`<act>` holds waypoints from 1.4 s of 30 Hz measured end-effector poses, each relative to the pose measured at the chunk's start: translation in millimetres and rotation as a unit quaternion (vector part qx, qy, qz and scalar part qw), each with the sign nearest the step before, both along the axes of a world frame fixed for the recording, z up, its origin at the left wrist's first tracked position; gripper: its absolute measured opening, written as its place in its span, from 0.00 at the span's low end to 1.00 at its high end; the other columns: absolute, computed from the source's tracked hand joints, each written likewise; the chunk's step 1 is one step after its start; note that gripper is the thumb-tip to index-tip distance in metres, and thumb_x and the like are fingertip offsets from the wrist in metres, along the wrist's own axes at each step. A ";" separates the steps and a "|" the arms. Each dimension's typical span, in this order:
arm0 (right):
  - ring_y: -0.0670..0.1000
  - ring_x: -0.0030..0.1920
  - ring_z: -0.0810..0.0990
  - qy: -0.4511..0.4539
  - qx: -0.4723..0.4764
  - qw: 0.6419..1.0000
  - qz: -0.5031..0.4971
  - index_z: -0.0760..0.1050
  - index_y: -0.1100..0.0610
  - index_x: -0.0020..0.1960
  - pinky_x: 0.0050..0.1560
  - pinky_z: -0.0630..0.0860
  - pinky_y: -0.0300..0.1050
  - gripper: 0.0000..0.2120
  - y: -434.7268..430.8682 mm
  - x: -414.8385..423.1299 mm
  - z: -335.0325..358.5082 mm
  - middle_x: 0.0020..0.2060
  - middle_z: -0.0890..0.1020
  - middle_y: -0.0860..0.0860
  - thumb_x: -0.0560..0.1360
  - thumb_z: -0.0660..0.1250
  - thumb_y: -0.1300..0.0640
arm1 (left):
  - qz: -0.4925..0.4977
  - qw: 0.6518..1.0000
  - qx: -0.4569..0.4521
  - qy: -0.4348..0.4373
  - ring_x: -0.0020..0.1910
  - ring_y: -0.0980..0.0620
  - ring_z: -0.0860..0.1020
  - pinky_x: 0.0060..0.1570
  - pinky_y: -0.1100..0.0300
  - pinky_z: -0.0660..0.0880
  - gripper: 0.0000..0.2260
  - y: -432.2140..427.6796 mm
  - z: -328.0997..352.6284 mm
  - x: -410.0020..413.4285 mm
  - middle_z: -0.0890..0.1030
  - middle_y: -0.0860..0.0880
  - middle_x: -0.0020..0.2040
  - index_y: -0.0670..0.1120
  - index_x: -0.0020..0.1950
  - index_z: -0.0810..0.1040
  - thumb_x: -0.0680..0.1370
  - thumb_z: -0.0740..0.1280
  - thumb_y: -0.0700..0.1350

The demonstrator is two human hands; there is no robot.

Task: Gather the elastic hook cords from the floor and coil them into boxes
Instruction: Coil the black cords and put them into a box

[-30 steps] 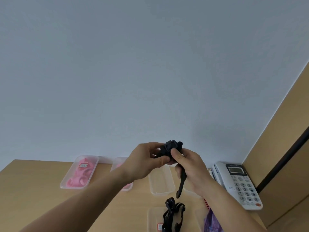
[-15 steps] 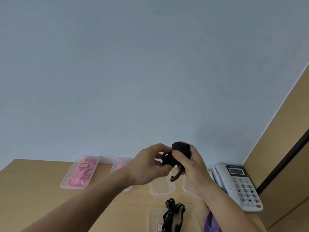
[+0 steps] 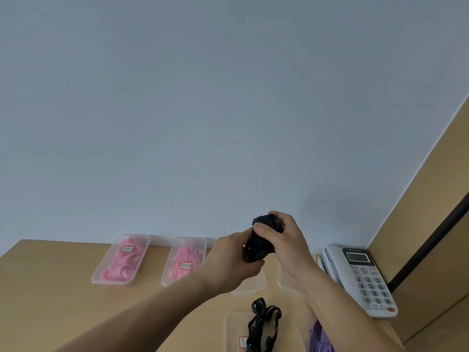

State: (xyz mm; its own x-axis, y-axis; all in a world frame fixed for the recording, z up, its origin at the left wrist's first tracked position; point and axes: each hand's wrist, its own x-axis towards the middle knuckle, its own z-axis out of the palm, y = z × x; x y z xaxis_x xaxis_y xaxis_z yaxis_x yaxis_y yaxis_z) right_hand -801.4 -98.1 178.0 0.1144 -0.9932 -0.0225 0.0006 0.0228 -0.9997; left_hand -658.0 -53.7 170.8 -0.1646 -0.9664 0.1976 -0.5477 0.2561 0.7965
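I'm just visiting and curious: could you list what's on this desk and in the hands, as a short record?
Left hand: grips black cord bundle
Right hand: grips same bundle from above
Far boxes: two with pink cords
Near box: black cord sticking out
Behind hands: clear box, contents hidden
Right side: white telephone
Surface: wooden desk

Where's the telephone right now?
In the head view the telephone sits at the right end of the desk, in the corner by the wall, just right of the right hand.
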 end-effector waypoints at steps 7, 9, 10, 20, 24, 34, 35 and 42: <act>0.37 0.54 0.77 0.030 0.004 0.998 -0.051 0.64 0.45 0.64 0.43 0.71 0.33 0.35 8.5 24.3 -6.3 0.56 0.74 0.38 0.62 0.76 0.42 | 0.132 0.980 0.022 0.148 0.26 0.61 0.70 0.29 0.72 0.64 0.05 -7.2 -13.2 9.1 0.75 0.60 0.27 0.51 0.46 0.81 0.72 0.72 0.43; 0.41 0.51 0.79 0.089 0.006 0.994 -0.070 0.68 0.49 0.59 0.45 0.74 0.37 0.28 9.5 30.0 -12.2 0.52 0.79 0.42 0.66 0.77 0.44 | 0.159 0.977 0.011 0.144 0.27 0.62 0.72 0.28 0.73 0.65 0.05 -7.1 -17.0 14.9 0.76 0.62 0.27 0.53 0.45 0.80 0.71 0.73 0.45; 0.44 0.49 0.81 0.109 0.009 0.991 -0.075 0.70 0.51 0.58 0.48 0.76 0.41 0.26 9.6 32.6 -15.2 0.49 0.82 0.44 0.66 0.77 0.45 | 0.164 0.977 0.004 0.136 0.28 0.63 0.74 0.28 0.73 0.66 0.07 -6.0 -19.0 17.4 0.77 0.63 0.28 0.54 0.45 0.79 0.71 0.74 0.45; 0.49 0.41 0.85 0.184 -0.014 0.983 -0.006 0.80 0.48 0.54 0.47 0.82 0.50 0.12 1.3 44.9 -45.7 0.39 0.87 0.45 0.72 0.74 0.54 | -0.001 0.980 0.108 0.168 0.47 0.59 0.82 0.42 0.69 0.76 0.18 -3.1 -47.9 56.0 0.84 0.57 0.48 0.53 0.60 0.77 0.71 0.68 0.52; 0.44 0.42 0.85 0.177 -0.008 0.984 0.019 0.75 0.40 0.56 0.43 0.81 0.42 0.18 5.2 46.8 -58.6 0.42 0.87 0.43 0.70 0.77 0.53 | 0.049 0.934 0.204 0.289 0.45 0.48 0.85 0.44 0.53 0.83 0.15 -11.7 -56.9 71.8 0.87 0.46 0.44 0.43 0.58 0.78 0.76 0.69 0.50; 0.45 0.31 0.76 0.231 -0.039 0.967 0.099 0.72 0.52 0.45 0.35 0.73 0.42 0.07 -33.0 22.3 -78.1 0.32 0.81 0.47 0.76 0.70 0.54 | 0.017 0.865 0.341 0.367 0.48 0.37 0.84 0.37 0.54 0.80 0.17 -47.4 -70.4 60.6 0.85 0.37 0.48 0.40 0.57 0.80 0.74 0.61 0.48; 0.44 0.32 0.75 0.240 -0.041 0.963 0.118 0.71 0.50 0.46 0.37 0.74 0.43 0.06 -38.9 18.6 -79.2 0.34 0.80 0.47 0.78 0.68 0.53 | 0.018 0.859 0.351 0.372 0.49 0.36 0.84 0.38 0.53 0.80 0.16 -52.4 -73.0 58.1 0.85 0.37 0.49 0.40 0.57 0.80 0.77 0.60 0.47; 0.43 0.40 0.74 0.443 -0.033 0.872 0.206 0.65 0.46 0.45 0.34 0.65 0.40 0.20 -80.1 -6.5 -94.6 0.42 0.77 0.44 0.67 0.67 0.33 | 0.047 0.863 0.378 0.331 0.47 0.41 0.83 0.42 0.52 0.80 0.13 -85.9 -93.6 28.7 0.84 0.40 0.49 0.41 0.61 0.80 0.81 0.61 0.45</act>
